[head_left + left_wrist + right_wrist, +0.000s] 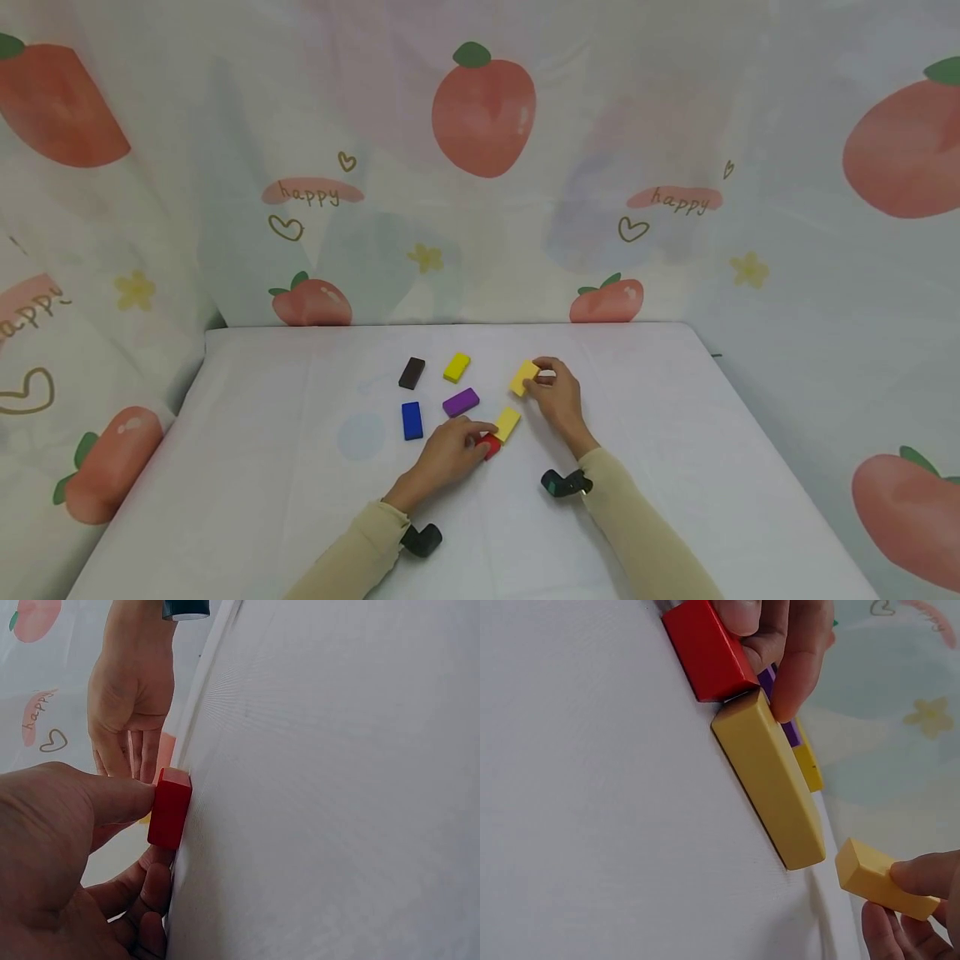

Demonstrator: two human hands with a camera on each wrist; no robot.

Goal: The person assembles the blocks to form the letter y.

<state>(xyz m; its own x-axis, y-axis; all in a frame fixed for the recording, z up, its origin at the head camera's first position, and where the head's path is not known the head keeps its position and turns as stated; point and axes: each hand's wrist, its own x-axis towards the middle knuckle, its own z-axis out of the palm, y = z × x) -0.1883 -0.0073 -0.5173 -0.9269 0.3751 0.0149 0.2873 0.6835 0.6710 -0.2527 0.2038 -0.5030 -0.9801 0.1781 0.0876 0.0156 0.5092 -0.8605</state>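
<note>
My left hand (450, 454) is at the red block (171, 808), its thumb on one side and fingers behind it. One of its fingertips touches a pale yellow block (769, 780) that lies end to end with the red one. My right hand (558, 400) pinches another pale yellow block (885, 880) between thumb and fingers, to the right of the first and raised off the table in the right wrist view. Beyond the left hand lies a purple block (461, 402), which shows only partly in the right wrist view.
A blue block (412, 421), a black block (412, 373) and a bright yellow block (457, 367) lie to the left and behind on the white-covered table (262, 467). A printed curtain (480, 242) hangs along the table's back and sides.
</note>
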